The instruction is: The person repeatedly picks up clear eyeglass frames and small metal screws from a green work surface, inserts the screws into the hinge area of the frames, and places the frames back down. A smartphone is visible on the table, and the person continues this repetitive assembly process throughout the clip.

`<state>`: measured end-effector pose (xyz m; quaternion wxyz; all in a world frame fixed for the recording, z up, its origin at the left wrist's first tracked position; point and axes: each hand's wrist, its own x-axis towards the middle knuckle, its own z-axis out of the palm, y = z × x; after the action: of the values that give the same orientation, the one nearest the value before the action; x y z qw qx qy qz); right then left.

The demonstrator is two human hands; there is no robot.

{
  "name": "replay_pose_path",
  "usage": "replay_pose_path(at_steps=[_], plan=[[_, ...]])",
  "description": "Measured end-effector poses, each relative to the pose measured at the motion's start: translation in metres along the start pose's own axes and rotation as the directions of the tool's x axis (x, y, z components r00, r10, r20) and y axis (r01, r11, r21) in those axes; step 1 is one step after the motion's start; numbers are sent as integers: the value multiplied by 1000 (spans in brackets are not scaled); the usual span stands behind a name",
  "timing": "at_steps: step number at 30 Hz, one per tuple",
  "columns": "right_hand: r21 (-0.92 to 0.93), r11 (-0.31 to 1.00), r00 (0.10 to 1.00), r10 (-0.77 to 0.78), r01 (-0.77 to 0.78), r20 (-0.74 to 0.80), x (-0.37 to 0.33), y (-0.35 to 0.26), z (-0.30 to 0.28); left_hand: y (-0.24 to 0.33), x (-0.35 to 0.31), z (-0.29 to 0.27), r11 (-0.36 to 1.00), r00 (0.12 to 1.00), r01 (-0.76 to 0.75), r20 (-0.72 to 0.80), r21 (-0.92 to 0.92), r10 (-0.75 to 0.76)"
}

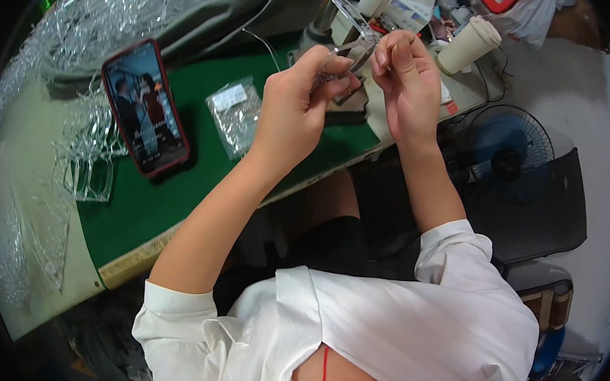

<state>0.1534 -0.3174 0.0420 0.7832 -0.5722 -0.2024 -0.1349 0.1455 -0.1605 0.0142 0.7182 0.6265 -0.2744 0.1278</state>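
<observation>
Above the table's front edge my left hand point(294, 108) is closed around a clear plastic eyeglass frame point(349, 14), with one long temple pointing up and away. My right hand point(412, 83) is just beside it, thumb and fingertips pinched together near the hinge end of the frame. Whatever lies between those right fingertips is too small to make out. Below the hands, a dark block point(348, 114) at the table edge is partly hidden by my left fingers. Left of my left wrist lies a small clear bag point(236, 127) of tiny pieces with a white label.
A phone point(145, 106) showing a video rests on the green mat point(206, 184). Loose clear frames point(89, 166) lie to its left; a large heap of clear plastic point(130, 17) fills the back. A lidded cup point(470, 44) and clutter stand right. A fan point(508, 147) is beyond the table.
</observation>
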Motion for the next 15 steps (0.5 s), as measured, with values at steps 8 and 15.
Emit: replay_pose_path(at_steps=[8,15], plan=[[-82,996,986,-57,45,-157,7,-20,-38,-13,47,30,999,999,-34,16,-5,34],[-255,834,815,-542,490,-206,74,-81,-42,-21,56,34,1000,1000,7,-19,7,-7]])
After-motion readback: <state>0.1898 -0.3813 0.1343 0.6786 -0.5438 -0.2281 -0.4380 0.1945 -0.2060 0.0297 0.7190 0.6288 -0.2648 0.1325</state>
